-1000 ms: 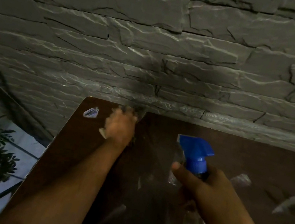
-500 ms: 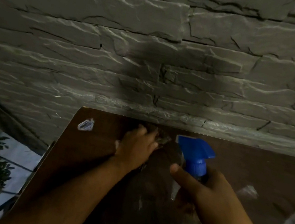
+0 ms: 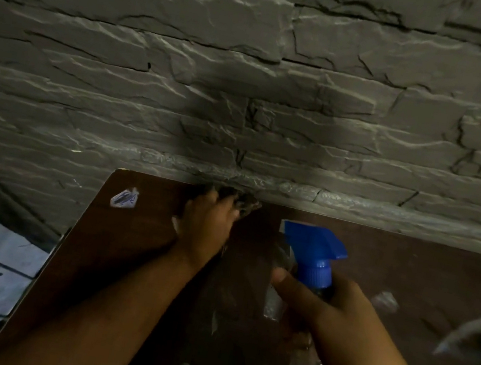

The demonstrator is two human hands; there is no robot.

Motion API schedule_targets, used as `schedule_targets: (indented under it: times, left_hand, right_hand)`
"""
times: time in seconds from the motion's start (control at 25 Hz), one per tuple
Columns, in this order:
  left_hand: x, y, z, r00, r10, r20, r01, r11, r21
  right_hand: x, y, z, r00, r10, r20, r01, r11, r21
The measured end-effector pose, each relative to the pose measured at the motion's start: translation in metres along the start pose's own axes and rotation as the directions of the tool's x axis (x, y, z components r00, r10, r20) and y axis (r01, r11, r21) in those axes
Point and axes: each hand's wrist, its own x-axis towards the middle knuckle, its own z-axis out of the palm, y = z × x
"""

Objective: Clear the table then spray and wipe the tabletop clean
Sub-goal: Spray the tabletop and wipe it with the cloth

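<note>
Cloth [image 3: 239, 202] under left hand [image 3: 206, 227] touches table's [image 3: 112, 256] wall-side edge.

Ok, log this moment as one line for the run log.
phase: wiping | left hand: presses dark cloth at table far edge | right hand: grips spray bottle | wrapper: uncleared

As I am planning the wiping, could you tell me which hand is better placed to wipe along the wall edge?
Left, probably. The left hand grips a cloth at the table's far edge, while the right hand holds the spray bottle.
</note>
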Motion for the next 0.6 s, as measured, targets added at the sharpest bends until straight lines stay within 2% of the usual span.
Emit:
schedule_targets:
  times: [0.04,0.08,0.12,0.16,0.2,0.24,0.28,0.32,0.36,0.4,0.44,0.48,0.52,0.56,0.6]
  left_hand:
    - [-0.013,0.009,-0.002,0.978,0.193,0.079,-0.186,0.979,-0.084]
    - [-0.017,0.008,-0.006,0.914,0.354,0.197,-0.343,0.935,-0.091]
    - [-0.007,-0.007,-0.005,0.874,0.436,0.216,-0.419,0.9,-0.122]
    - [0.006,-0.027,-0.014,0.91,0.363,0.202,-0.367,0.93,-0.019]
    - [0.012,-0.04,-0.022,0.977,0.143,0.16,-0.159,0.983,0.096]
    - [0.012,-0.048,-0.021,0.992,0.025,0.125,-0.045,0.985,0.164]
    - [0.002,-0.047,-0.022,0.989,0.069,0.133,-0.083,0.991,0.103]
    - [-0.012,-0.037,-0.02,0.959,0.236,0.159,-0.236,0.972,-0.019]
    - [-0.027,-0.028,-0.021,0.886,0.395,0.244,-0.384,0.919,-0.094]
    - [-0.027,-0.031,-0.02,0.868,0.422,0.262,-0.397,0.906,-0.147]
    - [-0.016,-0.039,-0.02,0.928,0.29,0.234,-0.276,0.957,-0.091]
    - [-0.01,-0.04,-0.024,0.983,0.084,0.162,-0.086,0.996,0.006]
    - [-0.009,-0.034,-0.023,0.995,-0.028,0.099,0.025,0.999,0.038]
    - [-0.016,-0.022,-0.018,0.998,0.031,0.056,-0.032,0.999,0.018]
    - [-0.032,-0.003,-0.016,0.971,0.222,0.089,-0.217,0.974,-0.058]
  right_hand:
    - [-0.001,0.001,-0.003,1.0,-0.001,-0.004,0.001,1.0,0.002]
    - [-0.002,-0.001,-0.005,1.0,0.002,-0.007,-0.002,1.0,0.012]
    - [-0.004,-0.001,-0.006,1.0,0.011,-0.009,-0.011,1.0,0.024]
    - [-0.006,0.0,-0.006,1.0,0.016,-0.006,-0.016,0.999,0.032]
    - [-0.008,0.002,-0.006,1.0,0.016,-0.005,-0.016,0.999,0.042]
    - [-0.01,0.005,-0.008,1.0,0.015,-0.014,-0.015,0.999,0.052]
    - [-0.011,0.007,-0.008,1.0,0.017,-0.019,-0.016,0.998,0.053]
    - [-0.012,0.009,-0.007,1.0,0.019,-0.017,-0.018,0.999,0.048]
    - [-0.012,0.011,-0.005,1.0,0.025,-0.011,-0.025,0.999,0.04]
    - [-0.013,0.012,-0.004,0.999,0.034,-0.004,-0.034,0.999,0.032]
    - [-0.015,0.012,-0.001,0.999,0.043,0.006,-0.044,0.999,0.024]
    - [-0.017,0.01,0.002,0.999,0.047,0.011,-0.047,0.999,0.022]
    - [-0.019,0.008,0.004,0.999,0.047,0.011,-0.048,0.999,0.023]
    - [-0.021,0.007,0.006,0.999,0.043,0.015,-0.044,0.999,0.024]
    - [-0.021,0.007,0.006,0.999,0.032,0.023,-0.032,0.999,0.025]
